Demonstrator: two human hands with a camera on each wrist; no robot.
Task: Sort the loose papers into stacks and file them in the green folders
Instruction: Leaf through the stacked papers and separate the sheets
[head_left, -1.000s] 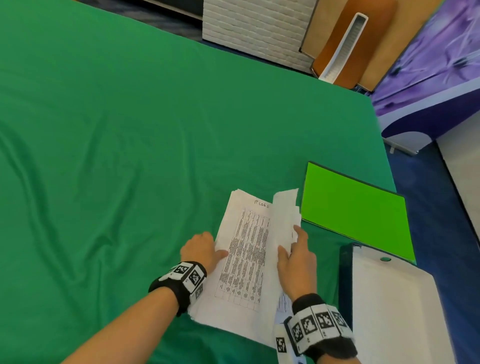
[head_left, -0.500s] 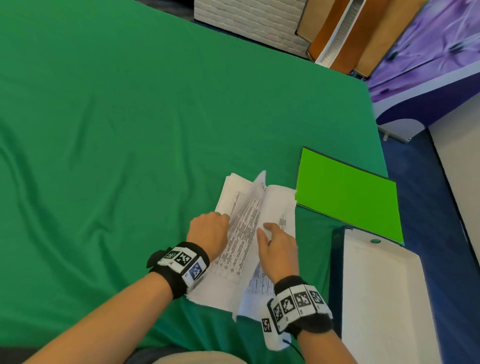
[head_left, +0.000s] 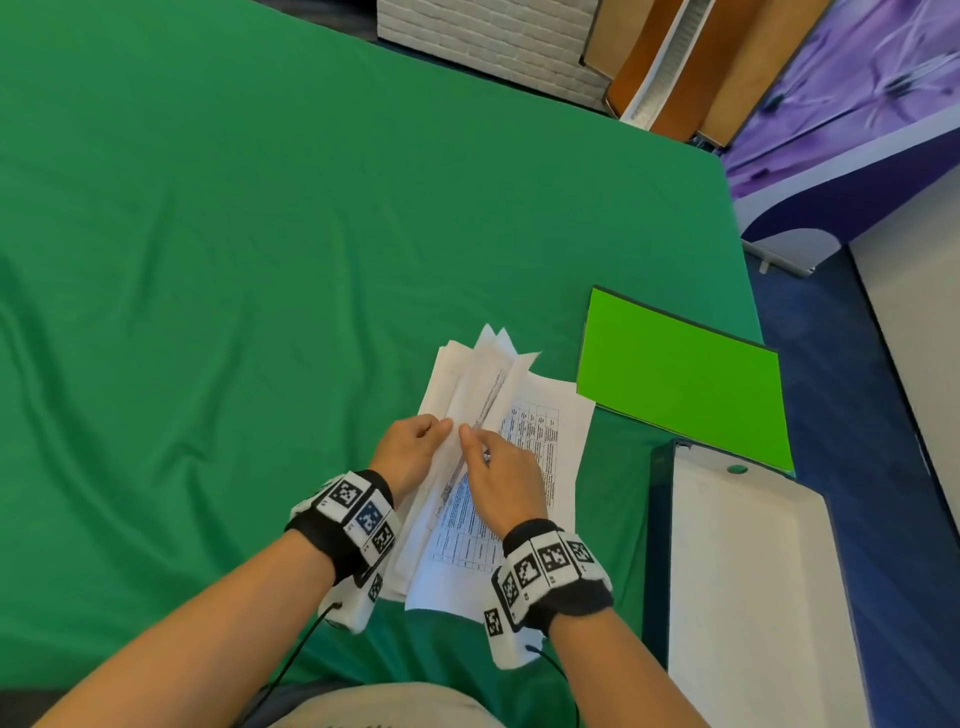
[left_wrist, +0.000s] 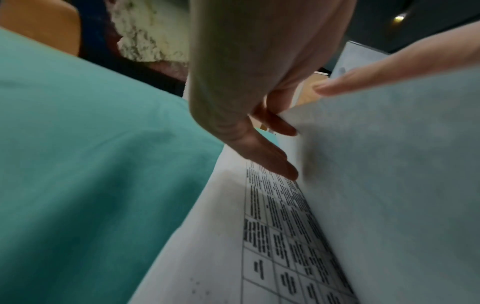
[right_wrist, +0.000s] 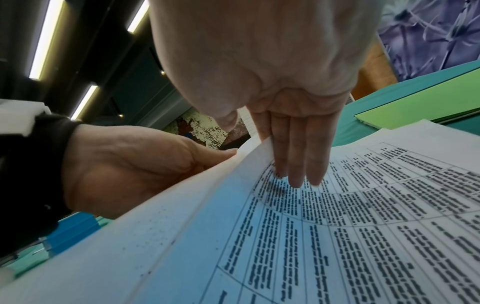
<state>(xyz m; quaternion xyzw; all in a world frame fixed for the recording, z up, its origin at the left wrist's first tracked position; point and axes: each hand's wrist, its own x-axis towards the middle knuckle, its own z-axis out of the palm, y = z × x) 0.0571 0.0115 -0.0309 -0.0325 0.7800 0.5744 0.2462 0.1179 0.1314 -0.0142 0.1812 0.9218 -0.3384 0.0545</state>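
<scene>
A pile of printed papers (head_left: 540, 431) lies on the green tablecloth (head_left: 234, 260), just in front of me. Several sheets stand raised along the pile's middle. My right hand (head_left: 493, 462) pinches them: its thumb lies on their left face (left_wrist: 363, 76) and its straight fingers (right_wrist: 298, 160) reach down onto a printed table sheet (right_wrist: 376, 205). My left hand (head_left: 415, 444) presses thumb and fingertips (left_wrist: 275, 162) against the raised sheets' left side, above the left sheet (left_wrist: 259, 246). A closed bright green folder (head_left: 680, 379) lies to the right of the papers.
An open folder (head_left: 743, 597) with a white inside and a dark green edge lies at the near right, by the table's right edge. Beyond that edge is blue floor. A white brick-pattern block (head_left: 488, 36) and wooden boards (head_left: 691, 67) stand past the far edge.
The right hand has swung several sheets up from the right side to the pile's middle. Both hands have drawn together at the raised sheets.
</scene>
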